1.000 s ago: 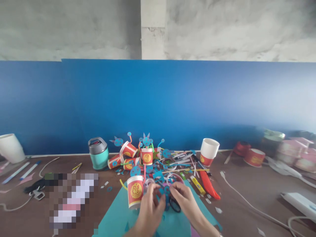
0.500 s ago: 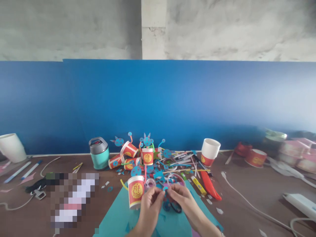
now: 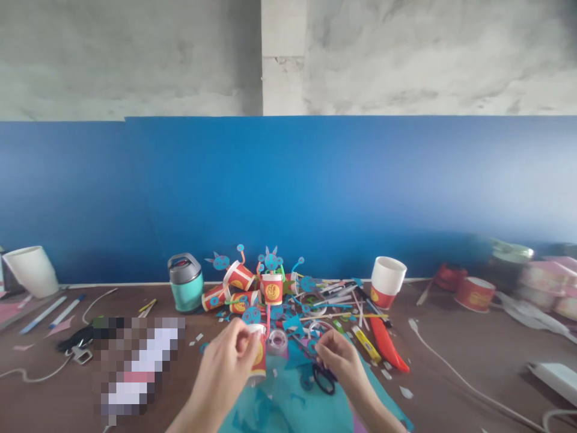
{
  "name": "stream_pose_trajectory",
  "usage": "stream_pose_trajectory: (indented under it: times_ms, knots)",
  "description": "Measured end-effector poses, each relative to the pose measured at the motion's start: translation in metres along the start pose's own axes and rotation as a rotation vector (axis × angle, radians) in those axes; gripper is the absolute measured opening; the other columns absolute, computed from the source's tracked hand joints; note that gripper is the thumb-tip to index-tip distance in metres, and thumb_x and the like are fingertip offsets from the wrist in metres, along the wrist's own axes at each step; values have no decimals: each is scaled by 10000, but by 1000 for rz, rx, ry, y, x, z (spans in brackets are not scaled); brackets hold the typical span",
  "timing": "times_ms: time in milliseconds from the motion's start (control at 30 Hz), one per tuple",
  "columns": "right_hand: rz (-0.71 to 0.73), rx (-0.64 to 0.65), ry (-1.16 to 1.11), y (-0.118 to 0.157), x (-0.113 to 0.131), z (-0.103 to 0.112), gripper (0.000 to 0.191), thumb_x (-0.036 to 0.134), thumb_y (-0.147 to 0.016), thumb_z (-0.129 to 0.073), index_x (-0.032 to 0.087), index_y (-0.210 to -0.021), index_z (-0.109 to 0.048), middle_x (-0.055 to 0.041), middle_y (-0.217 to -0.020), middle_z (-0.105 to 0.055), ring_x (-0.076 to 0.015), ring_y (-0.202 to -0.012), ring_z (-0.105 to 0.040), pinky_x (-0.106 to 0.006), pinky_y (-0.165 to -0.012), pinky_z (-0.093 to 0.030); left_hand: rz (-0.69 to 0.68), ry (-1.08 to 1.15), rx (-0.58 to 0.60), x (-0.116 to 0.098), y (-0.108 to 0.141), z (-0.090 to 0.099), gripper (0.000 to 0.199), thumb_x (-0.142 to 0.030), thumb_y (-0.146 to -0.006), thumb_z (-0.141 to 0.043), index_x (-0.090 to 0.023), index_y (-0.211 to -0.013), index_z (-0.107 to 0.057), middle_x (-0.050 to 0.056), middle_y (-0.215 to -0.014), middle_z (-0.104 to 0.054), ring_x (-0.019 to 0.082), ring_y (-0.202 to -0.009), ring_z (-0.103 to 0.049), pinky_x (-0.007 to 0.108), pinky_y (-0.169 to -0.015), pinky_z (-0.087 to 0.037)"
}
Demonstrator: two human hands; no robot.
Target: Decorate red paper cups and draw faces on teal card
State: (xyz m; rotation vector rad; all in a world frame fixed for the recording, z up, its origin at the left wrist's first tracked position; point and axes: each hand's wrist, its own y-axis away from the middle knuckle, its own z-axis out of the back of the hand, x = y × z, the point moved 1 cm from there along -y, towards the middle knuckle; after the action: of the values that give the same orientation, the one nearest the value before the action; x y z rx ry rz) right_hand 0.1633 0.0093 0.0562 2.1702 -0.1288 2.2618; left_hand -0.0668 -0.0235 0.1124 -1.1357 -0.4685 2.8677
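My right hand is closed in a pinch on a small blue paper circle at its fingertips. My left hand hides part of a red-and-white paper cup; its thumb and fingers are pressed together, and what they hold, if anything, cannot be made out. Above that cup shows a round blue paper face, with a pink straw at the side. Black-handled scissors lie under my right hand on blue-green paper. A roll of clear tape stands between my hands.
Behind sit several decorated paper cups amid straws, pens and paper scraps. A yellow packet, a red pouch and a white-and-red cup are on the right. A teal flask stands left; a cable crosses the table.
My hands have moved apart. The left went left and up in front of the cup, while the right shifted slightly right with the blue circle. The view has tilted a little.
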Motion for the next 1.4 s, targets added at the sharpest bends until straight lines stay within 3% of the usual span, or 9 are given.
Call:
stream_pose_trajectory:
  times_ms: [67,133,233,400,533,733,867,1033,1400]
  knots:
    - [17,-12,9,0,-2,-2,298,449,-623,-678,198,-603,-520,38,-489,-499,-118,-463,-441,-234,-453,-332,131,-301,47,21,-8,8,425,-616,-779,-455,-224,-628,-520,65,-623,-644,276,-673,-642,298,-591,-409]
    - [39,-20,4,1,-3,-4,280,433,-611,-687,190,-697,-577,25,-552,-537,-143,-523,-495,-249,-494,-373,227,-353,160,39,-13,3,489,-680,-724,-464,-212,-620,-558,124,-716,-692,337,-763,-660,324,-606,-418]
    - [56,-2,5,0,-4,-4,355,447,-587,-698,172,-801,-627,-3,-616,-585,-176,-586,-544,-278,-539,-416,244,-172,213,52,-14,-15,518,-699,-705,-471,-204,-642,-613,138,-786,-722,340,-823,-669,319,-627,-434]
    - [110,-4,32,-3,-8,-2,322,448,-599,-701,163,-739,-646,11,-568,-553,-148,-525,-497,-263,-500,-393,326,250,167,50,-6,-39,462,-637,-668,-568,-191,-562,-625,71,-601,-691,290,-677,-675,290,-553,-451]
    - [128,-4,19,-5,-14,-1,318,448,-601,-726,158,-724,-683,6,-561,-553,-143,-521,-488,-261,-496,-385,396,510,44,47,9,-44,415,-572,-586,-683,-168,-655,-620,50,-614,-684,261,-627,-662,302,-528,-490]
    - [55,7,-130,-4,6,-6,390,446,-586,-762,166,-853,-713,-5,-644,-598,-152,-587,-518,-254,-525,-393,387,901,-53,27,26,-65,544,-558,-571,-737,-179,-894,-517,41,-706,-686,226,-633,-668,308,-555,-533]
    - [8,-26,-224,-15,39,-7,279,403,-612,-759,171,-746,-679,23,-619,-574,-109,-552,-476,-219,-514,-356,262,1090,-55,12,25,-85,593,-523,-599,-757,-157,-1011,-541,100,-843,-706,241,-752,-674,308,-658,-532]
    - [-45,-29,-277,-36,59,-11,251,381,-592,-767,180,-713,-676,8,-695,-622,-117,-618,-519,-218,-563,-372,174,1124,-43,12,22,-94,622,-510,-606,-762,-140,-1077,-594,145,-989,-699,265,-876,-652,322,-790,-501]
    - [-87,48,-148,-38,60,-24,199,329,-589,-712,161,-693,-680,-7,-635,-630,-149,-618,-583,-253,-557,-376,145,1077,-12,17,22,-94,597,-504,-641,-733,-137,-1085,-578,137,-977,-692,252,-866,-636,311,-778,-492]
